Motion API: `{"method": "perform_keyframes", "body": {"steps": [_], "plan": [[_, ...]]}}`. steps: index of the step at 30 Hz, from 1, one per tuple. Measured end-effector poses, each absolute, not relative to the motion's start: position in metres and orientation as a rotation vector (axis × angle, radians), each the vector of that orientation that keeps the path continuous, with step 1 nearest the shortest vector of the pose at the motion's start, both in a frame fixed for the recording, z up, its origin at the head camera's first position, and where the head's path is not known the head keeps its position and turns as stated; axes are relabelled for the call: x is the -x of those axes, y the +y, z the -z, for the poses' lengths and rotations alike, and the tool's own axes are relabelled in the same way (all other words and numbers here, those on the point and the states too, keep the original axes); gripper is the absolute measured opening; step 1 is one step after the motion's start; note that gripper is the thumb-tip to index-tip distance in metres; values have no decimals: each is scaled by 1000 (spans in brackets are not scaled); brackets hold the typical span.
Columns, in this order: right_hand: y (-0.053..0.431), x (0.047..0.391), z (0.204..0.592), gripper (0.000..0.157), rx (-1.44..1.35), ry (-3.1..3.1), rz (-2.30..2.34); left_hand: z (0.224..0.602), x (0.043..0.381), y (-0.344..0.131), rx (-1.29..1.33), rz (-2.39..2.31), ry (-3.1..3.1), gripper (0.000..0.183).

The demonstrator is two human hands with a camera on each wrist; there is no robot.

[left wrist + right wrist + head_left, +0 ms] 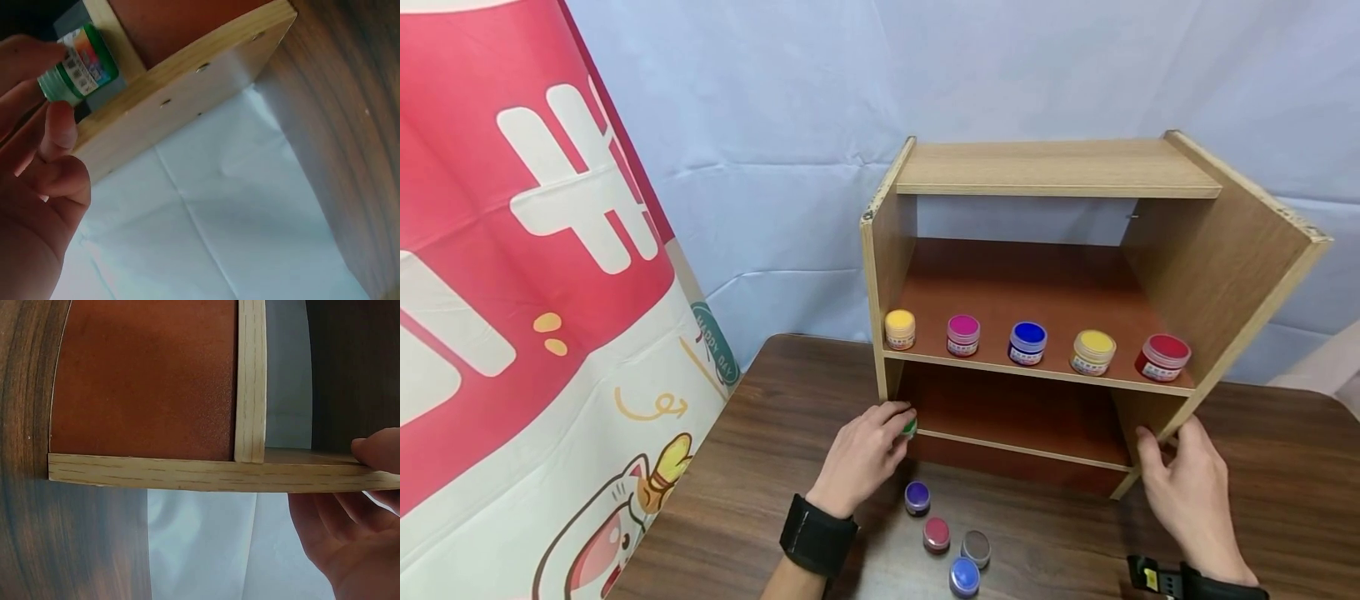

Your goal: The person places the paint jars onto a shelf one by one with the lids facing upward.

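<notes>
My left hand (865, 454) pinches a small green paint jar (87, 65) between thumb and fingers, at the left end of the lower shelf (1022, 448) of a wooden shelf unit (1060, 167). In the head view only a sliver of the green lid shows past the fingers. The left wrist view has the jar tilted, its label facing the camera, close by the shelf's edge. Low on the unit's other side, my right hand (1191, 496) grips the front edge of the right side panel (187, 474), thumb on the inner face and fingers outside.
On the shelf above stand several paint jars in a row: yellow (900, 330), magenta (963, 335), blue (1027, 343), another yellow (1092, 352) and red (1163, 357). Purple (917, 497), dark red (936, 534), grey (976, 547) and blue jars (964, 576) sit on the wooden table (760, 467) in front.
</notes>
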State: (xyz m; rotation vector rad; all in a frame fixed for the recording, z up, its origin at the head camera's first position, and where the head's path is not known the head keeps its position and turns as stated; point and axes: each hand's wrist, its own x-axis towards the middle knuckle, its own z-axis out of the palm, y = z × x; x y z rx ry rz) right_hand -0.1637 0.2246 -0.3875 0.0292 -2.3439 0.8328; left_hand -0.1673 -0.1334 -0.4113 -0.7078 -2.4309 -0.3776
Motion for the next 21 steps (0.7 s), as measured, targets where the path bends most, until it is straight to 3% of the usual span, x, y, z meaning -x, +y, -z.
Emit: {"method": "perform_keyframes", "body": {"steps": [8,21], "plan": [[225,164,388,37,-38,-2337,-827,419,172,-129,670,455,-2402,32],[225,164,390,27,-38,-2298,-804,429,177,-119,578,497,-2217,15]]}}
